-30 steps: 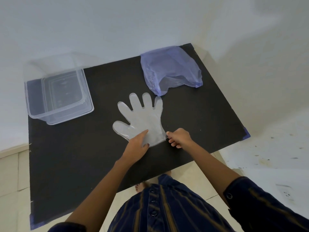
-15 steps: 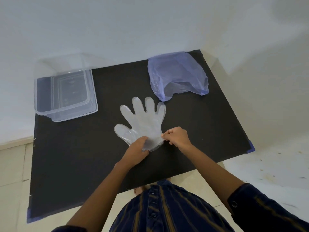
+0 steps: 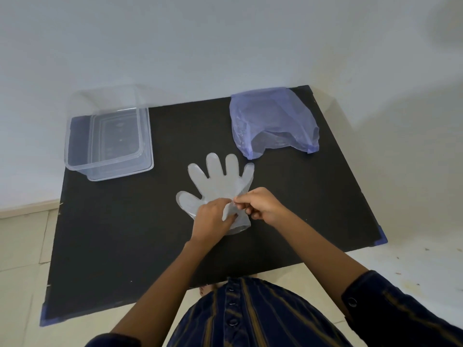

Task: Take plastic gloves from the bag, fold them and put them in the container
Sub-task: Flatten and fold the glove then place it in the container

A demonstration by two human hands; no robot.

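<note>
A clear plastic glove (image 3: 219,182) lies flat on the black table (image 3: 125,234), fingers pointing away from me. My left hand (image 3: 211,220) presses on its cuff end. My right hand (image 3: 260,205) pinches the glove's right edge near the cuff and has lifted it up and over toward the left. A crumpled blue plastic bag (image 3: 273,121) lies at the back right, its mouth facing me. An open clear container (image 3: 107,141) stands at the back left and looks empty.
A white wall runs behind the table. The table's near edge is just in front of my striped dark shirt (image 3: 250,319). Blue tape marks the table corners (image 3: 380,240). Tiled floor lies to the left and right.
My right hand has taken the glove's right edge and lifted it leftward, starting a fold. My left hand stays pressed on the cuff. The camera has tilted slightly.
</note>
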